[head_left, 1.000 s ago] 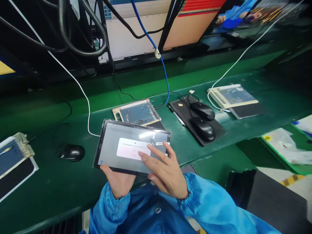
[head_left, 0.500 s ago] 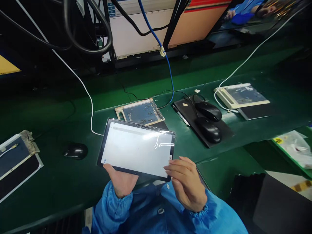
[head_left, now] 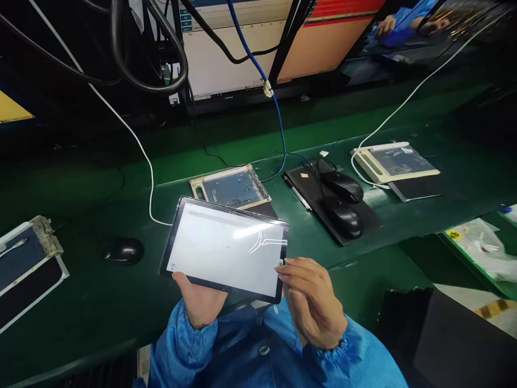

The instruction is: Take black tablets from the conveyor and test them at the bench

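Note:
A black tablet (head_left: pixel 226 248) with a bright white screen is held above the green bench (head_left: pixel 81 302), wrapped in glossy clear film. My left hand (head_left: pixel 200 302) supports it from below, thumb hooked over the lower left edge. My right hand (head_left: pixel 313 302) sits at the tablet's right edge with its fingers curled together, fingertips touching or very near the bezel, nothing visibly in them. A white cable (head_left: pixel 151 178) runs to the tablet's back left corner.
Behind the tablet lies a beige fixture tray (head_left: pixel 230 186). Two black mice (head_left: pixel 343 202) rest on a dark pad to the right, another mouse (head_left: pixel 121 249) to the left. Further fixtures sit at far left (head_left: pixel 24 258) and right (head_left: pixel 393 161). Monitors and hanging cables stand behind.
The screen went from a grey page with a dialog box to plain white. My right hand drew back off the screen to the tablet's right edge and curled its fingers.

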Tool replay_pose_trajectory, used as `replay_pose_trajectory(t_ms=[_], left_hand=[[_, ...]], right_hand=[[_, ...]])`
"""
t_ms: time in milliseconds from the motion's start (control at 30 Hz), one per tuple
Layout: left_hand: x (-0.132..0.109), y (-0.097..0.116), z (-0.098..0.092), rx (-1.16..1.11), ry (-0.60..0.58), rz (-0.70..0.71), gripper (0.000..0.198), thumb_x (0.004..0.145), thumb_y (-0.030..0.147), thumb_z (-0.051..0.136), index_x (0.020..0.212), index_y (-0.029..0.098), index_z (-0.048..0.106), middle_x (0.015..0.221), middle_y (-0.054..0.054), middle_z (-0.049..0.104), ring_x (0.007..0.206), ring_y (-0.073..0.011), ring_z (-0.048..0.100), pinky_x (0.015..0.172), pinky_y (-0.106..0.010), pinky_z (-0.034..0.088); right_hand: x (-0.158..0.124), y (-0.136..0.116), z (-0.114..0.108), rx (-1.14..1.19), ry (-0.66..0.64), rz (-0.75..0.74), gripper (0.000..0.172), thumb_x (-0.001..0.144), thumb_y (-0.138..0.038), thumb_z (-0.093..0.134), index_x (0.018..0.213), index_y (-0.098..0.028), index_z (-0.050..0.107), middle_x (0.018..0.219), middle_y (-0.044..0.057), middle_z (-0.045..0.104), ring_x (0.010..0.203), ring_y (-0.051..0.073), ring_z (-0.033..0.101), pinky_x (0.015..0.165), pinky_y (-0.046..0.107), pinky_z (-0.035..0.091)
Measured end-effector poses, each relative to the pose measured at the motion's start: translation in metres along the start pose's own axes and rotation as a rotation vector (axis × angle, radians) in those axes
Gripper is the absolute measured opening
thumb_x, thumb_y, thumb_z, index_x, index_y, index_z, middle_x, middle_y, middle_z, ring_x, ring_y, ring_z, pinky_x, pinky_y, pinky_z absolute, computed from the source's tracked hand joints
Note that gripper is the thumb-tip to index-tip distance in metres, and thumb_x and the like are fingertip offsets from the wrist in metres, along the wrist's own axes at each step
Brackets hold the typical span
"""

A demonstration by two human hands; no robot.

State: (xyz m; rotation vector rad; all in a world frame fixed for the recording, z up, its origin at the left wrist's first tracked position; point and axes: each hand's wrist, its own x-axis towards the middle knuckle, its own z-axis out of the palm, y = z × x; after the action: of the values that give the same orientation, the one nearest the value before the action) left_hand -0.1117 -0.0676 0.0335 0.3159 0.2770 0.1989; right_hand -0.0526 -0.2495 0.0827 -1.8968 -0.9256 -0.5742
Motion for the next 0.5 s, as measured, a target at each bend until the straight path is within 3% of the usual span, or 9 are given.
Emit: replay_pose_trajectory(t_ms=[233, 500], left_hand=[[0.001, 0.0, 0.001, -0.022, 0.006, 0.006, 0.073, 0.074, 0.08, 0.05, 0.134, 0.039, 0.049, 0.144, -0.002, 0.043, 0.131, -0.0375, 0.038, 0.111, -0.054, 0.03], [0.0, -0.001, -0.002, -0.025, 0.035, 0.001, 0.07, 0.075, 0.08, 0.048, 0.129, 0.037, 0.055, 0.138, -0.004, 0.05, 0.132, -0.0375, 0.037, 0.11, -0.057, 0.029]], right_hand=[[0.002, 0.005, -0.002, -0.036, 0.038, 0.06, 0.023, 0.088, -0.004, 0.045, 0.1, -0.016, 0.06, 0.095, 0.009, 0.065, 0.099, 0.027, 0.057, 0.082, 0.047, 0.044], [-0.005, 0.012, -0.001, -0.011, 0.077, 0.144, 0.021, 0.091, -0.008, 0.048, 0.104, -0.017, 0.061, 0.1, 0.009, 0.064, 0.104, 0.028, 0.056, 0.087, 0.048, 0.044]])
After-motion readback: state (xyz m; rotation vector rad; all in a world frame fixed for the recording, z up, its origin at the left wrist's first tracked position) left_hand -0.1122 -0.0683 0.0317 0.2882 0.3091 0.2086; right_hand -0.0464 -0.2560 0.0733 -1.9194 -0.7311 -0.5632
